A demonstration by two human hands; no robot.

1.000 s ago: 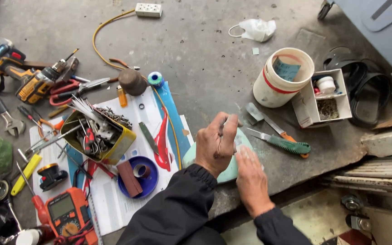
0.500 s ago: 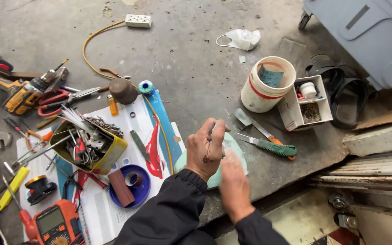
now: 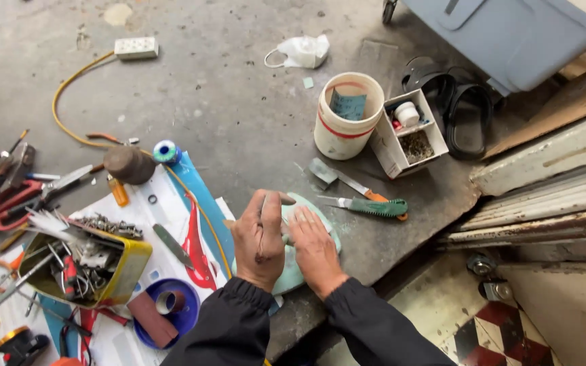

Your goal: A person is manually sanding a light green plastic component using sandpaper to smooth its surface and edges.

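A grey concrete floor (image 3: 239,102) fills the view, scattered with tools. A white bucket (image 3: 347,116) with a red stripe stands at the upper middle, with a small open box (image 3: 407,135) touching its right side. A yellow tin (image 3: 83,261) crammed with tools sits at left. Low in the centre lies a pale green rounded piece (image 3: 306,234). The left hand (image 3: 260,238) and right hand (image 3: 315,245) rest on it side by side, fingers extended and flat, gripping nothing. A green-handled knife (image 3: 367,205) lies just right.
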